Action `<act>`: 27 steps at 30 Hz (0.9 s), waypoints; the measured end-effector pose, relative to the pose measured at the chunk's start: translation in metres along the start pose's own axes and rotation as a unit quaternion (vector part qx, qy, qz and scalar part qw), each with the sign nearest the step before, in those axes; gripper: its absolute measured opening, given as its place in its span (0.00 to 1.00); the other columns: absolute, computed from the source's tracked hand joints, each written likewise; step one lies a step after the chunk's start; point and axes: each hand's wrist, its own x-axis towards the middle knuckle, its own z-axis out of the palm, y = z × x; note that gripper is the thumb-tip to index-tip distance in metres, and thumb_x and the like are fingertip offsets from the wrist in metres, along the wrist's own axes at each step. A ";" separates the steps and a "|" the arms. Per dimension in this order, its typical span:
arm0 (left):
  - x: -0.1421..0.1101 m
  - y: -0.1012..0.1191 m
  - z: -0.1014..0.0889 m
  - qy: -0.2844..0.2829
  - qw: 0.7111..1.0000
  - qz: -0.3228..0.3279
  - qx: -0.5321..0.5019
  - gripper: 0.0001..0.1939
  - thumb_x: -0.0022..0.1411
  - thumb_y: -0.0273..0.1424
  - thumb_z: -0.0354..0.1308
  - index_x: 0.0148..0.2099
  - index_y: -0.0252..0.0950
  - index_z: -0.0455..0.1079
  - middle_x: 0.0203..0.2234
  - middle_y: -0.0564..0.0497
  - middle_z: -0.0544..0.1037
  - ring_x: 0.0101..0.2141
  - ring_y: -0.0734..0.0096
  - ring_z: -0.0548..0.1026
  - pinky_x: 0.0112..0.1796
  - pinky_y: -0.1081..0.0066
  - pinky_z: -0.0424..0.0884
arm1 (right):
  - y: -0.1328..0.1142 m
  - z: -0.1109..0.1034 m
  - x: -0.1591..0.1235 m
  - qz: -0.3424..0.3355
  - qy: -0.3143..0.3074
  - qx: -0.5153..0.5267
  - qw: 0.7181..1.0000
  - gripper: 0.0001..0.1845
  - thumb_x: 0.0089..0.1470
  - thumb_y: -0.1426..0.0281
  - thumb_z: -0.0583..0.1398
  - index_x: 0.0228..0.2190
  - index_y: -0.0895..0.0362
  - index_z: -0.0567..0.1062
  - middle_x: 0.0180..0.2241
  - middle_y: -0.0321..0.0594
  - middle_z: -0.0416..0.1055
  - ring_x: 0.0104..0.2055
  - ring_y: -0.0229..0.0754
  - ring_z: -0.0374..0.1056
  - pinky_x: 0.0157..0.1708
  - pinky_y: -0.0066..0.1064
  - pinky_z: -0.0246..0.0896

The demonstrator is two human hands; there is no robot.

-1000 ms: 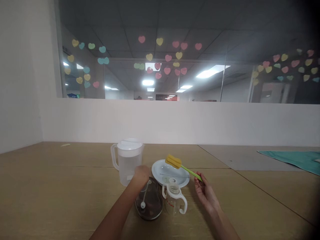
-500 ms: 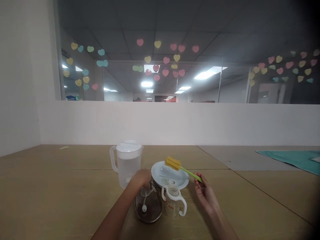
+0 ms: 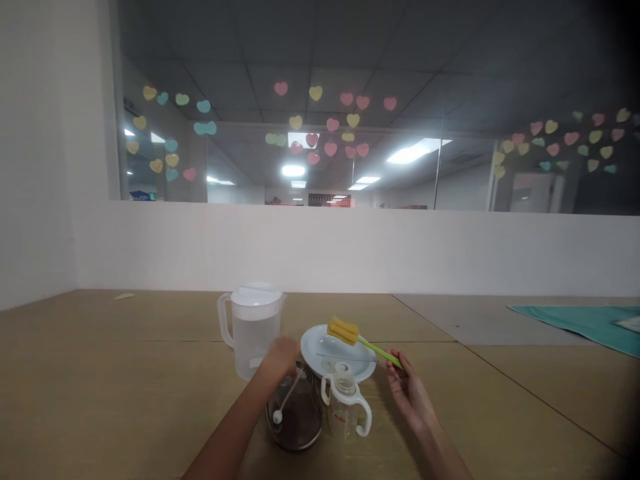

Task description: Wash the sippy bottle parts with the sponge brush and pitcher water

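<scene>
One lime-green-handled brush with a yellow sponge head (image 3: 345,331) is what caught my eye: long axis on a slant, sponge end pointing left and toward the far edge of the wood-look table (image 3: 150,400). The sponge is over the far part of a shallow white dish (image 3: 310,347); can't tell from here if they touch. Right hand (image 3: 410,393) is closed on the handle near its end, forearm coming up from the lower right and angled inward. Left hand (image 3: 283,357) is over a dark, shiny rounded tray (image 3: 300,427), forearm slanting in from the other side. It's blurry and the fingers are hidden, so no clue how open it is. Pale thin tube with a white bead (image 3: 277,417) slants over that tray. Clear bottle with white loop handles (image 3: 345,413) stands just right of it; translucent lidded pitcher (image 3: 250,340) is nearer the table's far edge, left of the dish.
</scene>
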 end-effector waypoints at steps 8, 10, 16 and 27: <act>-0.001 0.000 0.008 0.030 0.998 0.039 -0.031 0.25 0.49 0.27 0.60 0.52 0.33 0.64 0.44 0.39 0.73 0.44 0.55 0.72 0.42 0.64 0.68 | 0.002 -0.001 -0.003 -0.011 -0.017 -0.002 1.000 0.04 0.45 0.77 0.63 0.25 0.57 0.73 0.24 0.30 0.73 0.21 0.27 0.68 0.23 0.13 0.68; 0.001 0.005 0.011 0.062 0.995 0.067 -0.046 0.21 0.56 0.23 0.51 0.53 0.32 0.62 0.46 0.39 0.72 0.47 0.58 0.70 0.45 0.64 0.66 | 0.002 -0.003 -0.001 -0.020 -0.028 -0.017 0.999 0.05 0.44 0.76 0.64 0.25 0.57 0.73 0.24 0.30 0.73 0.21 0.27 0.68 0.24 0.12 0.68; 0.018 0.023 0.029 0.094 0.979 0.149 -0.105 0.15 0.63 0.25 0.42 0.43 0.37 0.70 0.44 0.48 0.74 0.49 0.66 0.67 0.51 0.66 0.58 | 0.002 -0.007 0.001 -0.028 -0.023 -0.010 0.999 0.03 0.45 0.76 0.62 0.25 0.57 0.73 0.23 0.31 0.72 0.21 0.28 0.68 0.23 0.14 0.68; 0.024 0.023 0.036 0.133 0.954 0.168 -0.211 0.09 0.57 0.32 0.53 0.35 0.37 0.74 0.38 0.50 0.78 0.43 0.65 0.72 0.49 0.67 0.60 | 0.005 -0.018 0.012 -0.078 -0.068 -0.016 0.995 0.05 0.47 0.78 0.59 0.24 0.59 0.73 0.21 0.35 0.72 0.20 0.30 0.68 0.21 0.17 0.68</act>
